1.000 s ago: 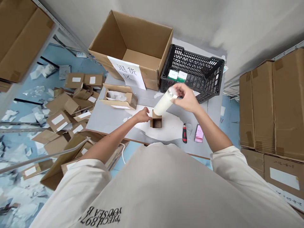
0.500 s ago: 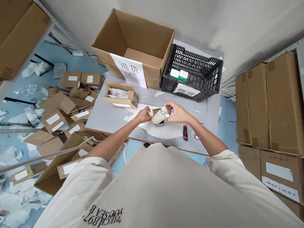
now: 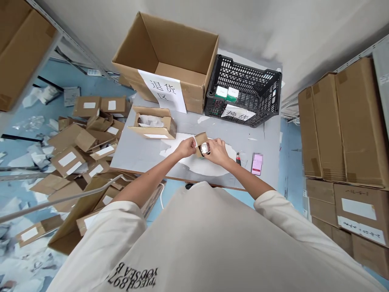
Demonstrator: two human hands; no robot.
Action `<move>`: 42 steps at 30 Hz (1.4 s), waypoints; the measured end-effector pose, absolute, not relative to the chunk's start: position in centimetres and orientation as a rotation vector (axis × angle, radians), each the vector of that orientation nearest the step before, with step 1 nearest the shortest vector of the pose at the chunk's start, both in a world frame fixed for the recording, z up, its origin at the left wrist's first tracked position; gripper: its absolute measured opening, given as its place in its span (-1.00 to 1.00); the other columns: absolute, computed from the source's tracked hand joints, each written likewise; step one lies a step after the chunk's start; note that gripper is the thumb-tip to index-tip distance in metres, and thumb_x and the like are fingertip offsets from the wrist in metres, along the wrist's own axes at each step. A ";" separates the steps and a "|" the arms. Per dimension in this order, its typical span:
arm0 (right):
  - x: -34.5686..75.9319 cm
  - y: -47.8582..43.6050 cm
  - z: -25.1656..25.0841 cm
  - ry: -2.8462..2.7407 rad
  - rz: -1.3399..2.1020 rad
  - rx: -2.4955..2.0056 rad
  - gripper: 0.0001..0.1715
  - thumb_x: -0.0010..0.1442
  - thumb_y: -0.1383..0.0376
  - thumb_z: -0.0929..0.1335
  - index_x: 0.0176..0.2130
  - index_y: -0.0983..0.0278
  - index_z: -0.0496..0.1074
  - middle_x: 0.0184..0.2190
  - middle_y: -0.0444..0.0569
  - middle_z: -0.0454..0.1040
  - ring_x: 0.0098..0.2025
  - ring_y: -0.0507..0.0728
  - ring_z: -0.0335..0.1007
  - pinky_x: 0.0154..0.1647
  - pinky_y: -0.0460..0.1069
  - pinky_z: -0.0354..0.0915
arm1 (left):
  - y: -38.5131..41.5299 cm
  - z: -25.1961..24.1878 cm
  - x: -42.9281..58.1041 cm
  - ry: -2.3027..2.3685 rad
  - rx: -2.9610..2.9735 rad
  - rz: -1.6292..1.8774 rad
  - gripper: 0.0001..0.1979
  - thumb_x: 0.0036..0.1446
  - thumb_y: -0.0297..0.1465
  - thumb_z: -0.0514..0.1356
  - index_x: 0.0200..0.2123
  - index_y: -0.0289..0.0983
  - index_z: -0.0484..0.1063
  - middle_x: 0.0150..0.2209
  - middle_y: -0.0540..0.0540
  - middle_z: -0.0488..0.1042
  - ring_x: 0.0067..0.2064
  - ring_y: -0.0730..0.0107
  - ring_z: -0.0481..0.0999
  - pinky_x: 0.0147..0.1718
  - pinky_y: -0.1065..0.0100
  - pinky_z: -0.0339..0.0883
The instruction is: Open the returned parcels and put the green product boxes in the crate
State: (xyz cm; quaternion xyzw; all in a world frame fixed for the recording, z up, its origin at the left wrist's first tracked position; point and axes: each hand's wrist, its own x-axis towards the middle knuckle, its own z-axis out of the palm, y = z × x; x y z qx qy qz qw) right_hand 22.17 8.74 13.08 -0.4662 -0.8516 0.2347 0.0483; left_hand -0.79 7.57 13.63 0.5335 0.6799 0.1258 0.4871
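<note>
At the middle of the table, a small brown cardboard box (image 3: 201,139) stands with its flap raised. My left hand (image 3: 187,147) is closed at the box's left edge, its fingers pinched there. My right hand (image 3: 217,151) curls round the right side of a white bottle. Only the bottle's shiny round end (image 3: 205,148) shows, at the box's opening; the body is hidden by the box and my fingers. White paper (image 3: 202,166) lies under both hands.
A long open carton (image 3: 156,132) with white wrapping stands left, before a large labelled box (image 3: 194,95). A black crate (image 3: 258,113) holds small boxes. Right lie a red-black utility knife (image 3: 238,159) and a phone (image 3: 257,164). Cartons (image 3: 68,160) heap on the left floor.
The white bottle has gone from tilted above the box to lower down in its opening. My right hand has moved down with it. The phone has come out from behind my right forearm.
</note>
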 end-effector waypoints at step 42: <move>25.8 10.4 9.4 -1.853 1.586 -1.208 -0.48 0.32 -0.09 0.50 0.10 0.15 0.59 0.21 0.09 0.66 0.10 0.27 0.68 0.22 0.23 0.59 | 6.1 9.8 1.2 1.569 1.527 0.561 -0.62 0.10 -0.36 0.49 -0.11 -0.14 0.40 -0.02 -0.07 0.52 -0.17 0.22 0.60 -0.04 0.17 0.54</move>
